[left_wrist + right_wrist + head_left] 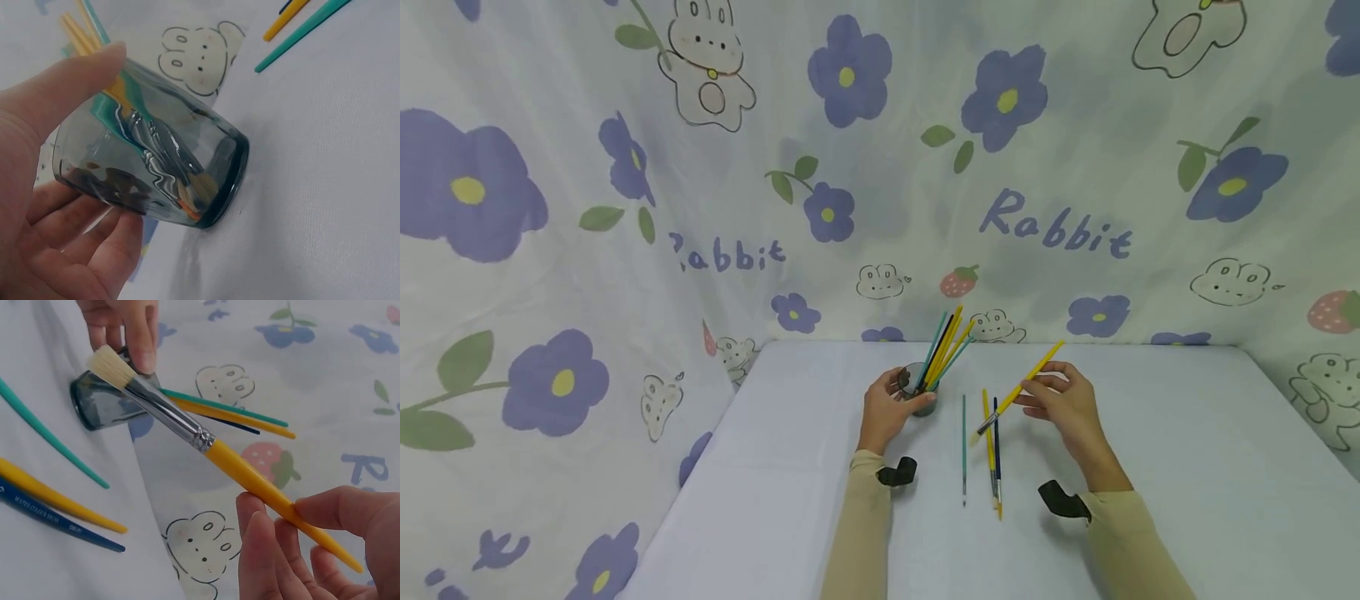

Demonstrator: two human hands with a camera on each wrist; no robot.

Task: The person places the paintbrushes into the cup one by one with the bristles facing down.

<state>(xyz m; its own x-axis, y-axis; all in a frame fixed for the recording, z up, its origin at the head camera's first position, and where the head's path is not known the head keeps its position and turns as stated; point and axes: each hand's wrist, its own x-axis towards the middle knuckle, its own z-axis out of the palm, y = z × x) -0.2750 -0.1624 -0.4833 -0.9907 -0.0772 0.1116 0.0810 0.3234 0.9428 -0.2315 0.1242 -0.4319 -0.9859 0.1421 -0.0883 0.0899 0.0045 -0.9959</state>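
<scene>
My left hand (891, 406) grips a tinted glass cup (200, 144) near its rim, thumb on one side and fingers on the other. Several paintbrushes (947, 350) with yellow, teal and dark handles stand in the cup, bristles down at its base. Between thumb and fingers, my right hand (1063, 404) pinches a yellow paintbrush (250, 478) by its handle. That brush is tilted, its pale flat bristles pointing down and left, above the brushes on the table. A teal brush (964, 450), a yellow brush (62, 497) and a dark blue brush (59, 519) lie there between my hands.
A white cloth covers the table (782, 500). Behind it and along the left hangs a curtain (895, 175) printed with purple flowers and rabbits. Dark straps or mounts (1063, 500) sit at both wrists over beige sleeves (1135, 542).
</scene>
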